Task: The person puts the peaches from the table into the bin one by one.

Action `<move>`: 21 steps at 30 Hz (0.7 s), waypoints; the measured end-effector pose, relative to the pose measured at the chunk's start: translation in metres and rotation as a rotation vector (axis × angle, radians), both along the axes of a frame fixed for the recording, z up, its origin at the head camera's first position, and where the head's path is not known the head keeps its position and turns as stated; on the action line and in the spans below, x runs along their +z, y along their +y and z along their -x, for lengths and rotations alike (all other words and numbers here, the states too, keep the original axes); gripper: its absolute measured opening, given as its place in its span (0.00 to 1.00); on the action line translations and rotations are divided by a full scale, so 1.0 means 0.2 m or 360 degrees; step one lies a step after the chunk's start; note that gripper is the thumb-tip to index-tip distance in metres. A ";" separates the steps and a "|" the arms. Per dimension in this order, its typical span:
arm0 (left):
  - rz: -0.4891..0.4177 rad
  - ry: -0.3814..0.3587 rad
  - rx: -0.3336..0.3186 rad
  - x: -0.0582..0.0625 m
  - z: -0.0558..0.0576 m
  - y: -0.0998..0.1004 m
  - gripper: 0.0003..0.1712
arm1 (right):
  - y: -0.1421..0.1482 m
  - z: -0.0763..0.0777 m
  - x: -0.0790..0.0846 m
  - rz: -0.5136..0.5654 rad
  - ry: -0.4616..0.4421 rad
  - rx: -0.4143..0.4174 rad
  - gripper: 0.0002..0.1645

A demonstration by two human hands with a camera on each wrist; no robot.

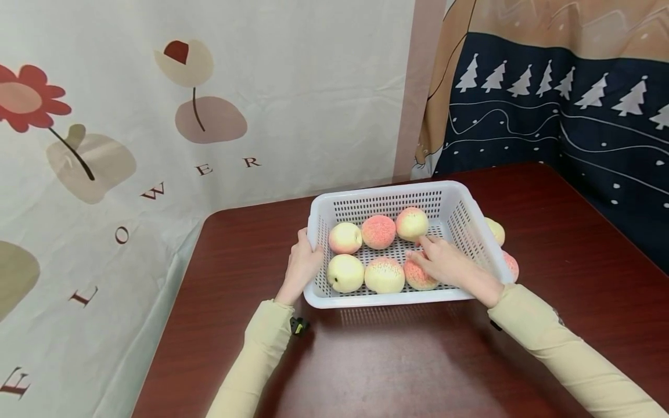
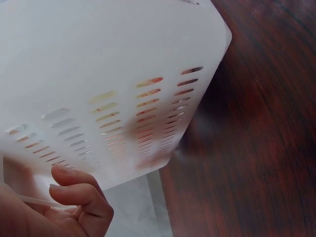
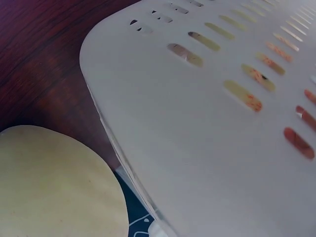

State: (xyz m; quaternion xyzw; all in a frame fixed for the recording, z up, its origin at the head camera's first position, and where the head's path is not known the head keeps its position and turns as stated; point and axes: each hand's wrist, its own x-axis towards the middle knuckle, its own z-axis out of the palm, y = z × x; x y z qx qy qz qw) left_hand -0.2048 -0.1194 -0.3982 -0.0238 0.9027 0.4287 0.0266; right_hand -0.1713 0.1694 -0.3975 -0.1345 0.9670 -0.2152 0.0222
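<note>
My left hand point(image 1: 304, 262) grips the left rim of a white slotted plastic basket point(image 1: 392, 300). In the left wrist view, its curled fingers point(image 2: 84, 197) show against the basket wall. My right hand point(image 1: 449, 264) reaches over the right side into the basket, its thumb on a red peach point(image 1: 420, 276) in the near row; the hand covers part of it. Beside that peach lie two pale yellow ones point(image 1: 384, 276) point(image 1: 345, 273). In the far row sit a yellow peach point(image 1: 344, 238), a red one point(image 1: 378, 231) and a yellow-pink one point(image 1: 412, 223). The right wrist view does not show the right hand.
Outside the basket's right wall, a yellow peach point(image 1: 495, 231) and a pink one point(image 1: 510, 266) lie on the dark red-brown table point(image 1: 366, 360). Printed curtains point(image 1: 324, 87) hang behind and beside the table. The right wrist view shows a pale peach point(image 3: 59, 182) close up.
</note>
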 end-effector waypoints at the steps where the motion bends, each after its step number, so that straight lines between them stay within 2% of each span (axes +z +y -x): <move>1: 0.0003 0.0001 0.0001 0.00 0.00 0.00 0.31 | 0.00 0.00 0.00 0.0001 0.0000 -0.0002 0.26; 11: 0.0014 -0.0003 0.0004 0.00 0.00 0.00 0.31 | -0.01 -0.01 0.02 0.0014 0.0007 -0.0007 0.21; 21: 0.0022 0.0021 0.0006 0.00 0.00 0.00 0.31 | -0.01 -0.01 0.02 0.0089 0.0159 0.0022 0.15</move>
